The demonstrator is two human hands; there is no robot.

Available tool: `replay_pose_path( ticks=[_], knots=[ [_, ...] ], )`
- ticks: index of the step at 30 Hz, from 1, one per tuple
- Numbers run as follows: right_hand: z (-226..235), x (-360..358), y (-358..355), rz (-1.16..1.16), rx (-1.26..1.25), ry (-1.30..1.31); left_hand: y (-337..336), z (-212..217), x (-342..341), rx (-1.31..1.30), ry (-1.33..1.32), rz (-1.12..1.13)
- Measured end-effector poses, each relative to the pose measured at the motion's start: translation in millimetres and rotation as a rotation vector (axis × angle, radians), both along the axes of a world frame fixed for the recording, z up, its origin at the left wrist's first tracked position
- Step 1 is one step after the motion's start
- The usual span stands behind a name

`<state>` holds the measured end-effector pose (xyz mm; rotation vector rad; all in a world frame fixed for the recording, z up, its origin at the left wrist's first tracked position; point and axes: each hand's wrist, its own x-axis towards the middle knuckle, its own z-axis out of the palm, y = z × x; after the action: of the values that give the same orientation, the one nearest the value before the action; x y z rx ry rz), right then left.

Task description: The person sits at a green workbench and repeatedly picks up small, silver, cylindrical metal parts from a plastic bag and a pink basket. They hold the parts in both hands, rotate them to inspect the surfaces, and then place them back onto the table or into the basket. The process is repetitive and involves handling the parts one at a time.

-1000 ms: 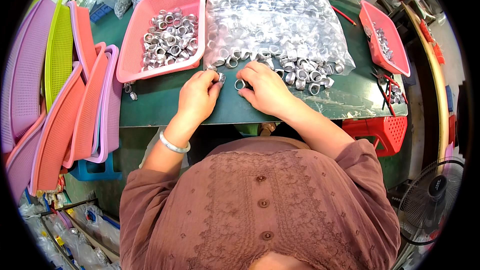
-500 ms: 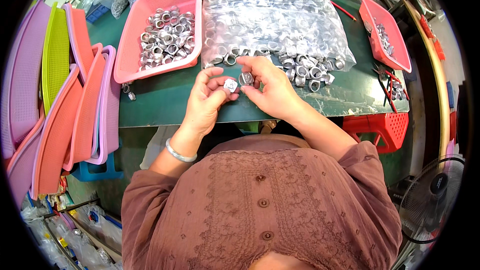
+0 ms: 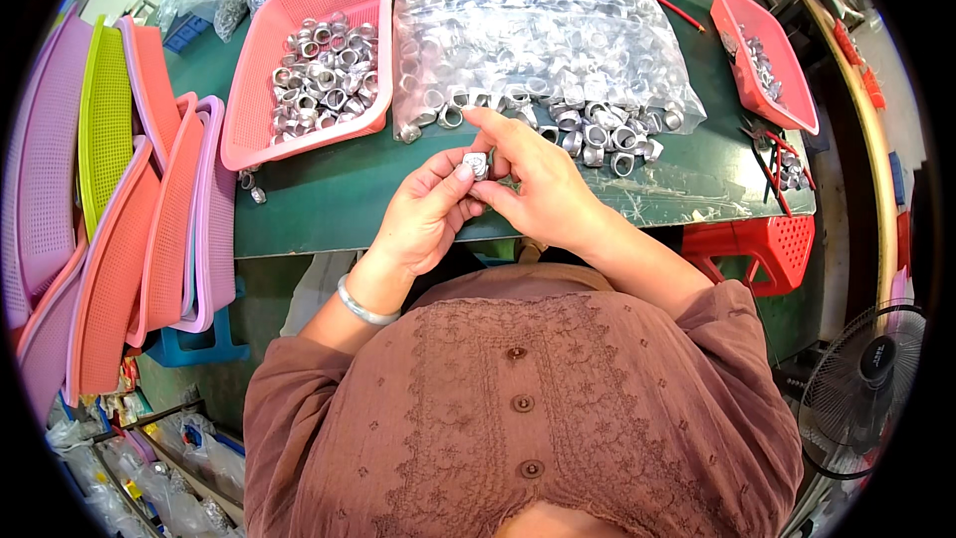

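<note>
In front of my body, above the table's near edge, my two hands meet. My left hand [image 3: 426, 207] is closed, its thumb and fingertips pinching a silver metal ring [image 3: 476, 165] with a squarish patterned face. Against that ring, the thumb and curled fingers of my right hand [image 3: 543, 179] are closed too. A bit of dark metal shows between the hands; whether it is a second ring I cannot tell. Just beyond, loose silver rings [image 3: 622, 139] spill from the mouth of a large clear plastic bag [image 3: 538, 30] full of them.
A pink basket [image 3: 231, 134] holding rings stands at left, a smaller pink basket [image 3: 762, 0] at right. Red-handled pliers [image 3: 777, 169] lie near the right edge of the green table [image 3: 329, 209]. Stacked baskets [image 3: 105, 120] rise at left; a red stool [image 3: 762, 254] and fan [image 3: 861, 389] are at right.
My hands have come together. The ring in my left hand moved right and now meets my right hand, where another ring showed before. The view has shifted slightly.
</note>
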<state>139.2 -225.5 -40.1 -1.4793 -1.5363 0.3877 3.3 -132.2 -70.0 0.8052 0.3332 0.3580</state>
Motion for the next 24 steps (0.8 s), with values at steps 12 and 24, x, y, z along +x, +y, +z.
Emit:
replay_pose_path(
  ticks=[12, 24],
  knots=[
    [-9.9, 40.9, -6.9, -0.362, 0.220, -0.427, 77.9, 43.7, -10.2, 0.943, 0.084, 0.610],
    [-20.7, 43.5, 2.8, -0.505, 0.038, -0.719, 37.7, 33.4, 21.6, 1.817, 0.176, 0.526]
  ],
)
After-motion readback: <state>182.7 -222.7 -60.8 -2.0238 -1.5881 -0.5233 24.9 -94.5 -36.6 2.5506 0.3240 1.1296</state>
